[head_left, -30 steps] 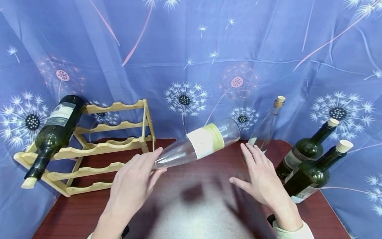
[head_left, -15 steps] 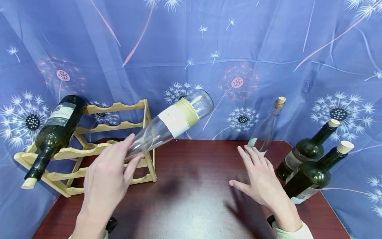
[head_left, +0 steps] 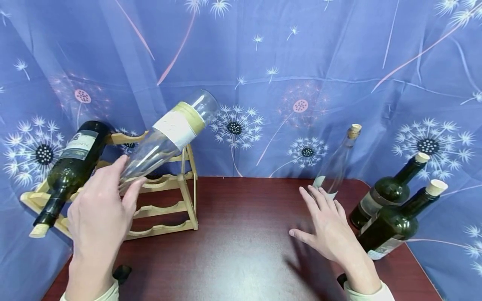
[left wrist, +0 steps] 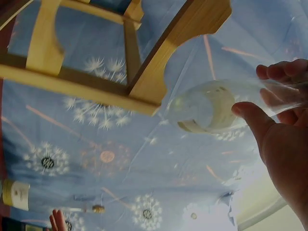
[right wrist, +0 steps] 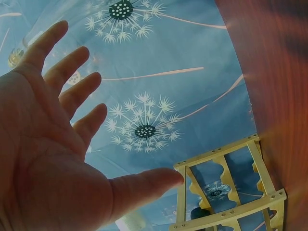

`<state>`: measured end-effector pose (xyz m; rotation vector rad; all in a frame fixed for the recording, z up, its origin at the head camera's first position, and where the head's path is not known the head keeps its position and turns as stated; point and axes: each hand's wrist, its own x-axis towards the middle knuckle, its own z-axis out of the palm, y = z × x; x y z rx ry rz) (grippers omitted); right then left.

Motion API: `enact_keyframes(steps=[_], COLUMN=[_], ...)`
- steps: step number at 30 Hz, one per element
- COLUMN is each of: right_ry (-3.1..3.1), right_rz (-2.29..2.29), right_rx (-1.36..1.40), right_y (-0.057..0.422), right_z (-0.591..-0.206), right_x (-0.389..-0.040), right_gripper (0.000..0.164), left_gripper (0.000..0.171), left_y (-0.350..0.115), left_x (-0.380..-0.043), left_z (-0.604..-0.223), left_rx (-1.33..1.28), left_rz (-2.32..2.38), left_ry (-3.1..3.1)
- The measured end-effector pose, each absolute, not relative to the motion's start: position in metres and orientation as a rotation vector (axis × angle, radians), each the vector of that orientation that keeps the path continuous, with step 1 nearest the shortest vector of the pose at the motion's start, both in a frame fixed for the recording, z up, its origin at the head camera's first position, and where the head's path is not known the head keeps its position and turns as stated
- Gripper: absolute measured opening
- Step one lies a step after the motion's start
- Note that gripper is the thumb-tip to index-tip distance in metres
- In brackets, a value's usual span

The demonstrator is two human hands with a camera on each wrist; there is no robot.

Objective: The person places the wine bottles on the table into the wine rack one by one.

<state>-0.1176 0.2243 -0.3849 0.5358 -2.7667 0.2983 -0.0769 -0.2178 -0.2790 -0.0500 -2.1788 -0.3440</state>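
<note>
My left hand (head_left: 99,205) grips a clear glass bottle (head_left: 175,127) by its neck end. The bottle is tilted, its base up and to the right, and it bears a white and yellow-green label. Behind it stands a wooden wine rack (head_left: 165,230); in the left wrist view the bottle (left wrist: 211,108) hangs beside the rack's scalloped rail (left wrist: 178,38). A dark green corked bottle (head_left: 71,175) lies on the rack's top left, cork toward me. My right hand (head_left: 327,228) hovers with spread fingers over the table, holding nothing, near a clear corked bottle (head_left: 335,167).
Two dark green corked bottles (head_left: 389,221) stand at the right edge of the dark red table (head_left: 241,242). A blue dandelion-print cloth (head_left: 241,50) hangs behind the table and at both sides.
My left hand has moved left with the clear bottle, from mid-table to the front of the rack, and the bottle's base has risen. My right hand has stayed nearly still.
</note>
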Motion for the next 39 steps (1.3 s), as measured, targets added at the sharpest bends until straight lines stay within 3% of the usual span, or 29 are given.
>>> enact_keyframes(steps=[22,39], right_ry=[-2.740,-2.792], right_rz=[0.289,0.259], right_rx=[0.580,0.565], right_y=[0.223,0.223], right_z=[-0.386,-0.388], right_x=[-0.116,-0.116], right_gripper=[0.109,0.113], left_gripper=[0.052,0.053], left_y=[-0.253,-0.267], left_x=[-0.094,-0.101], left_z=[-0.277,-0.284], left_rx=[0.542,0.692], left_rz=[-0.424,-0.476], left_ry=[-2.214,-2.356])
